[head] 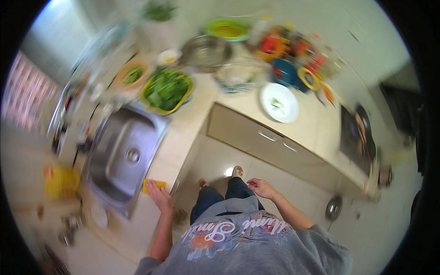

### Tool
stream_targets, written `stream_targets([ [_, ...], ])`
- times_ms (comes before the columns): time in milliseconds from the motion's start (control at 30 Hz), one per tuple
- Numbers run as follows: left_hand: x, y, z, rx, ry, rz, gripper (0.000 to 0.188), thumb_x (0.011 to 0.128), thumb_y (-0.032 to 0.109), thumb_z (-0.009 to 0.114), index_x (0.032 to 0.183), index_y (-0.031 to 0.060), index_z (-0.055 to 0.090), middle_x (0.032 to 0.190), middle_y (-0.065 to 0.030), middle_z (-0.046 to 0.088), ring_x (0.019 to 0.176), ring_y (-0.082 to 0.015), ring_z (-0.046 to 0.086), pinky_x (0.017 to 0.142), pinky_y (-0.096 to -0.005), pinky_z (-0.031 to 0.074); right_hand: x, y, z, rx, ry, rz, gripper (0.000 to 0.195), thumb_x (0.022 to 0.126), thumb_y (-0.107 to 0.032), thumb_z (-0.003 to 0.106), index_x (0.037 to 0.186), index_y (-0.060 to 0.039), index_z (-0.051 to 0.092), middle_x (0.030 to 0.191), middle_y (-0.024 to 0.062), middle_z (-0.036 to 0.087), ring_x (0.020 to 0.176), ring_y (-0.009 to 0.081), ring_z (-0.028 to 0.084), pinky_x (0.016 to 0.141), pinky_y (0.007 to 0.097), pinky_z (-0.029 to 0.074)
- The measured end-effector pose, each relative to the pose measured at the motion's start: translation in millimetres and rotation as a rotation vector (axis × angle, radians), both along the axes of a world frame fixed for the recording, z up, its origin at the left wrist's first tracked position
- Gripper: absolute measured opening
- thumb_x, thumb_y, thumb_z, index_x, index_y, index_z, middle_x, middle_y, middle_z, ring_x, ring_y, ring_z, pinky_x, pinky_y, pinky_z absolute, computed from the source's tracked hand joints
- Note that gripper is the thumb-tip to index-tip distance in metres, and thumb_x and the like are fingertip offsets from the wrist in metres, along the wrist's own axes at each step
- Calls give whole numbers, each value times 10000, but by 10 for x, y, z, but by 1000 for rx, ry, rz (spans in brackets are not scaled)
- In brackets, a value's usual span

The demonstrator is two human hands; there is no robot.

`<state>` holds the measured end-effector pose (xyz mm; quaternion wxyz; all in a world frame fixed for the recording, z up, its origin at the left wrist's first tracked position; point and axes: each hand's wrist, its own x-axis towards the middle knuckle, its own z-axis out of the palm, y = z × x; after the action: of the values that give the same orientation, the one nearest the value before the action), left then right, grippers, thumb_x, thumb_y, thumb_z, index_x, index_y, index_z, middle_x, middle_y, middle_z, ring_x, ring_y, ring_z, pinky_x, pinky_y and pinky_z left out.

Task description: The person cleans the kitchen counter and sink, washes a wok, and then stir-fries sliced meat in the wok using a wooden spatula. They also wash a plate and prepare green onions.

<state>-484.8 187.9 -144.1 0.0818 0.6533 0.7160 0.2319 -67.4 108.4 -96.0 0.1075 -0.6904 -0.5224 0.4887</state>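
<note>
My left hand (160, 198) lies on a yellow sponge or cloth (161, 186) on the counter, beside the near right edge of the stainless steel sink (133, 141). Nothing but the drain shows in the sink basin. My right hand (262, 188) hangs over the floor in front of my body, fingers slightly curled, with nothing seen in it. Past the sink's far end stands a yellow basket of leafy greens (167, 90). On the counter across the corner lies a white plate (279, 102) with a few green pieces on it.
A metal bowl (206, 53), a green colander (227, 29) and an orange-rimmed dish with chopped greens (133, 75) stand at the back. Blurred condiment containers crowd the wall. A stove (352, 137) with a pan is at the right. A round metal object (333, 208) is on the floor.
</note>
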Motion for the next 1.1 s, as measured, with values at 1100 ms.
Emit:
stream_targets([
  [1100,5851,-262,621,-74,-561,-592,240,842,-5,514,1082,-9,509,1123,-108,477,926,-165,518,698,-254,453,5640,-2995,793,777,-225,-1187,798,762,-107,685,1424,-85,239,1003,85,569,789,136,549,729,286,489],
])
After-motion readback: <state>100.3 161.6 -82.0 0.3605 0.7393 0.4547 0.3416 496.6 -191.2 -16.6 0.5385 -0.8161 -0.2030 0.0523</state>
